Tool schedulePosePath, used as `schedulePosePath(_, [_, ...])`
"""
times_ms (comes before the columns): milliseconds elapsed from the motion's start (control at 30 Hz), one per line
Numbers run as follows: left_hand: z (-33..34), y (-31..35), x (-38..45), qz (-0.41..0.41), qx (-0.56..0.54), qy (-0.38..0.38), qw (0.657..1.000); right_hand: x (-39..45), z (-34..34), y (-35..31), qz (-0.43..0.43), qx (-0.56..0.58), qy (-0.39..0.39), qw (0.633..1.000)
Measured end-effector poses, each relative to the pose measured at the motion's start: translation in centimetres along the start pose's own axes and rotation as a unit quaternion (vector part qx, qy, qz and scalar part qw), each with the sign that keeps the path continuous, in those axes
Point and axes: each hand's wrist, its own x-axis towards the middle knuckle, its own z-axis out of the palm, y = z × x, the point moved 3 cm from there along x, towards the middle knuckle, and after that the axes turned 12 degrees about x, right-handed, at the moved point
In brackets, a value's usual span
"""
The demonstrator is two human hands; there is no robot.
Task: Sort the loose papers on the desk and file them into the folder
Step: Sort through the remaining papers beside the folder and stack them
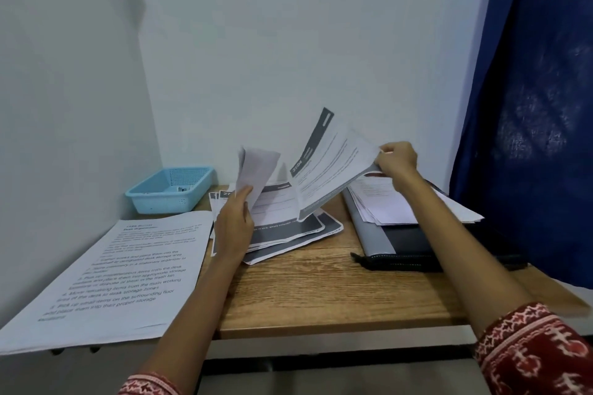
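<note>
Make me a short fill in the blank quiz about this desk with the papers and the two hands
1. The right hand lifts a printed sheet by its ____.
2. The basket in the back corner is light ____.
3. The left hand holds folded white papers above the ____ of grey-banded sheets.
4. A stack of papers lies on the black ____ at the right.

Missing words: corner; blue; pile; folder

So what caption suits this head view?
Left hand and right hand lift printed sheets beside the folder.
</note>
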Motion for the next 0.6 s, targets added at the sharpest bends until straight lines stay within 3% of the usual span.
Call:
schedulePosePath(167, [-0.1, 0.4, -0.3, 0.035, -0.003, -0.004, 0.999, -2.7, 5.4, 1.3, -0.020, -0.017, -0.069, 0.997])
schedulePosePath(267, [0.1, 1.1, -0.4, 0.071, -0.007, -0.051, 0.996, -4.6, 8.7, 1.9, -0.006, -0.019, -0.144, 0.989])
schedulePosePath(467, [2.3, 1.2, -0.5, 0.152, 0.108, -0.142, 0.972, -7.0, 11.3, 3.1, 0.056, -0.003, -0.304, 0.951])
schedulePosePath(533, [2.5, 1.3, -0.7, 0.185, 0.117, -0.129, 0.967, -6.6, 11.0, 3.8, 0.099, 0.062, -0.316, 0.941])
schedulePosePath(600, [2.4, 1.6, -0.7, 0.178, 0.102, -0.123, 0.971, -5.1, 10.3, 4.8, 0.080, 0.045, -0.279, 0.956])
